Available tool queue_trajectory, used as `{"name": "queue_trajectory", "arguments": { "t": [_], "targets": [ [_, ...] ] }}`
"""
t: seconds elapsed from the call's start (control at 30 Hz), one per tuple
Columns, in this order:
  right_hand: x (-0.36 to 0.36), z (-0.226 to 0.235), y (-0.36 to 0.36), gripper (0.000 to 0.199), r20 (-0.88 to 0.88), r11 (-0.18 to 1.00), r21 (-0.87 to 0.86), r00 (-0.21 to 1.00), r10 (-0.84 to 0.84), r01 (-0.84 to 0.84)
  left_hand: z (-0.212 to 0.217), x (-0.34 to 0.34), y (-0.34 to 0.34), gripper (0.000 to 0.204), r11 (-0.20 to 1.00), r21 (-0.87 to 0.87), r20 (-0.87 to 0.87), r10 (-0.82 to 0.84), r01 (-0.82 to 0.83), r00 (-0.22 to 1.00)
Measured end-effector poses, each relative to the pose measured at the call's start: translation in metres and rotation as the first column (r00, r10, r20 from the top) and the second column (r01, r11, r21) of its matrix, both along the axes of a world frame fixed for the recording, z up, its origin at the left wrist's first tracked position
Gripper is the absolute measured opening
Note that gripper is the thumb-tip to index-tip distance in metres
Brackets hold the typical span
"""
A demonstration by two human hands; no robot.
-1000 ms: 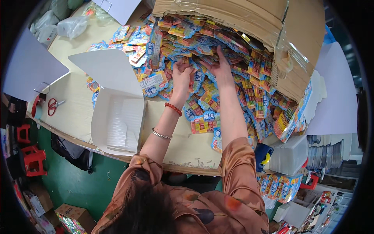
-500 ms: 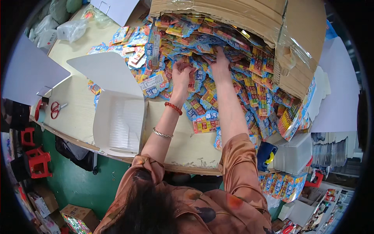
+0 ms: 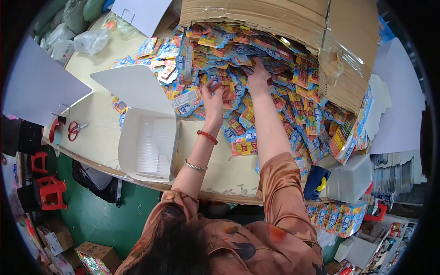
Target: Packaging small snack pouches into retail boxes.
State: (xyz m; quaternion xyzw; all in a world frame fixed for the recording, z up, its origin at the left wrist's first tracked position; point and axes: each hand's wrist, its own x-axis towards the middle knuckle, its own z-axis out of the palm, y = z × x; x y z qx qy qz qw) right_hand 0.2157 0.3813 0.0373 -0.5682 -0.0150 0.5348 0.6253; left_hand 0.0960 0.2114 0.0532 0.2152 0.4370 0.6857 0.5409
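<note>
While both arms reach forward over the table [image 3: 98, 137], the left hand [image 3: 214, 97] rests in the heap of colourful packets [image 3: 256, 91], its fingers curled around a few of them. The right hand [image 3: 259, 73] is pushed flat into the heap just beside it, under the edge of the tipped cardboard box [image 3: 293, 20]; whether it grips anything cannot be told. An open white box [image 3: 149, 137] stands left of the arms, red scissors [image 3: 75, 129] farther left.

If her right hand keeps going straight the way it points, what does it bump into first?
Probably more of the colourful packets piled ahead of the right hand, then the big cardboard box lying over them; depth is hard to judge.
</note>
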Motion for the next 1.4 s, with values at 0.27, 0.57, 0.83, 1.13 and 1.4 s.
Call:
{"name": "queue_trajectory", "arguments": {
  "t": [0.27,0.57,0.83,1.13,1.4],
  "targets": [
    [0.010,0.012,-0.012,0.017,-0.205,0.952,0.189,0.939,0.277,-0.240,-0.014,-0.018,0.039,0.043,0.988,-0.049,0.031,0.150,-0.148,0.988],
    [-0.014,0.023,-0.065,0.050,-0.092,0.914,0.230,0.927,0.364,-0.335,-0.038,-0.059,0.092,0.069,0.964,-0.195,-0.267,0.125,-0.180,0.956],
    [-0.020,0.044,-0.082,0.058,0.708,0.838,0.248,0.681,0.186,-0.486,0.029,-0.031,0.068,0.067,0.914,-0.288,-0.703,0.000,-0.284,0.711],
    [-0.019,0.070,-0.047,0.038,0.408,0.780,0.262,0.798,0.443,-0.568,0.033,-0.038,0.104,0.046,0.981,0.125,-0.351,0.183,-0.147,0.918],
    [-0.014,0.087,-0.072,0.060,0.312,0.742,0.333,0.811,0.496,-0.582,0.068,-0.038,0.128,0.039,0.988,-0.048,-0.731,0.065,-0.146,0.679]
  ]
}}
